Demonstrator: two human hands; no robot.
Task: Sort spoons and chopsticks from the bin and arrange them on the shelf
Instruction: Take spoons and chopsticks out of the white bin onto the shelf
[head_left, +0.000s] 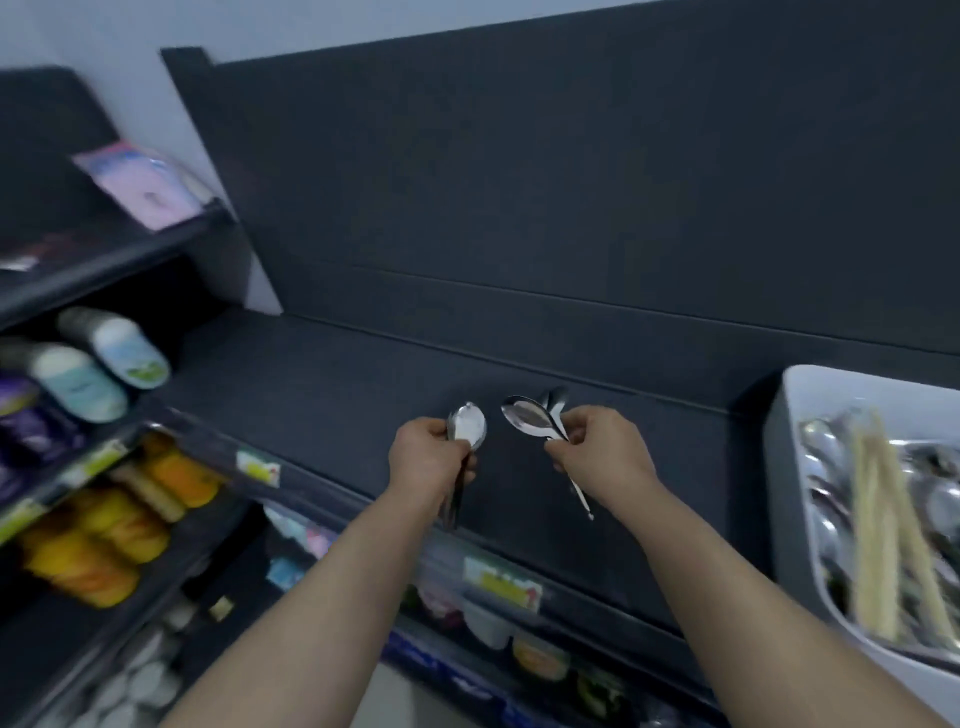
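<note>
Dark shelf (322, 395): both hands hold spoons above.

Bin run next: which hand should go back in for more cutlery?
Right, probably. The white bin sits at the right end of the shelf, nearer the right hand than the left hand. Both grips hold spoons, so the right must set its down first.
</note>
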